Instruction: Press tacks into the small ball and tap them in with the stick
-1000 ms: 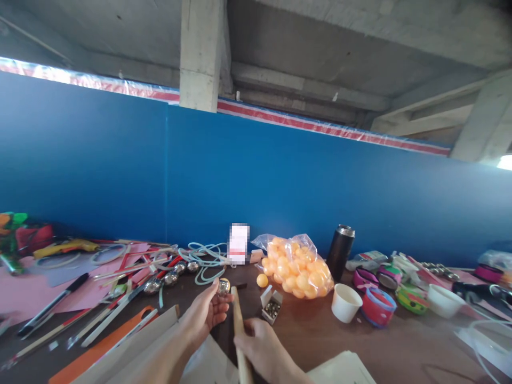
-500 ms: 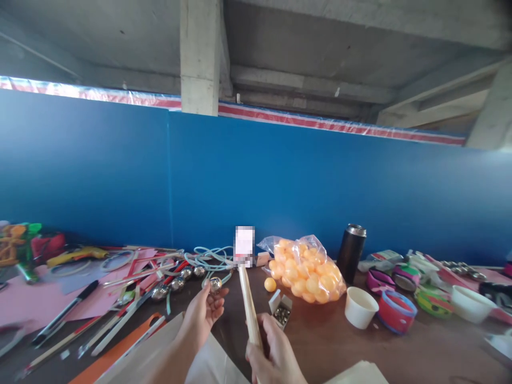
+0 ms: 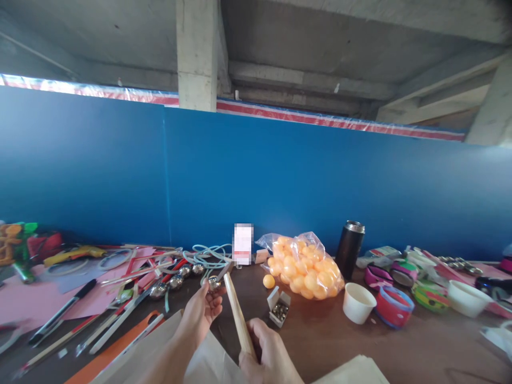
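Observation:
My left hand (image 3: 202,314) pinches a shiny metal ball (image 3: 213,285) between thumb and fingers, just above the table. My right hand (image 3: 266,354) is wrapped round the pale handle of a wooden-handled tool (image 3: 239,317). Its far end points up and left, close to the ball. A narrow dark piece shows there beside the ball; its kind is unclear, and I cannot tell whether it touches the ball. More metal balls (image 3: 176,281) lie left of my left hand. Right of the handle stands an open small box (image 3: 279,309) of little metal pieces.
Behind are a clear bag of orange balls (image 3: 306,269), one loose orange ball (image 3: 269,281), a black bottle (image 3: 349,249) and pale blue tubing (image 3: 208,255). Paper cups (image 3: 359,304) and wristbands (image 3: 395,306) stand right. Pens (image 3: 64,309), sticks and pink paper (image 3: 20,298) crowd the left.
The wooden-handled tool in my right hand has swung left, bringing its far end close to the metal ball. My left hand still holds the ball in nearly the same place.

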Action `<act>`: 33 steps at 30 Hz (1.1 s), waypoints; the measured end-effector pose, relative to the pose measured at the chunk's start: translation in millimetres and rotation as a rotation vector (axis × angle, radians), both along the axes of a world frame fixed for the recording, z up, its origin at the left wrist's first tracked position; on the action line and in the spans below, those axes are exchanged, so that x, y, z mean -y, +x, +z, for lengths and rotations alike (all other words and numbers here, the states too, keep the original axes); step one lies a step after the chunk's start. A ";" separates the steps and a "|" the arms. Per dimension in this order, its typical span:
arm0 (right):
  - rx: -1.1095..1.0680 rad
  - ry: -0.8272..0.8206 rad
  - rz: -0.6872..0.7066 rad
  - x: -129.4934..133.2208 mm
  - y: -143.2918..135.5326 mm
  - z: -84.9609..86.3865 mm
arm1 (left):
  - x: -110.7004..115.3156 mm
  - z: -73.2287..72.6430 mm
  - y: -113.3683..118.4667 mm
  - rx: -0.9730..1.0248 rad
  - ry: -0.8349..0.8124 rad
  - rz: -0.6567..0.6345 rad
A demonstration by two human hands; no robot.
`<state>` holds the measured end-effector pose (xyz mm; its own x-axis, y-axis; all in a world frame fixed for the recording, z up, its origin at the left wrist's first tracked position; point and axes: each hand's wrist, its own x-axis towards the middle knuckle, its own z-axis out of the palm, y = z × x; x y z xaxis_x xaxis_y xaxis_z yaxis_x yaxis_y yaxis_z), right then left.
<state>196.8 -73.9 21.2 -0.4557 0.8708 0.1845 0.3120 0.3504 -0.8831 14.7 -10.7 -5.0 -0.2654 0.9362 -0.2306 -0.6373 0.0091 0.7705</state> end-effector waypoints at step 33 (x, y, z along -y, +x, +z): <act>-0.022 0.019 -0.016 1.9 -2.5 -4.3 | -0.8 4.3 0.2 0.120 0.039 0.000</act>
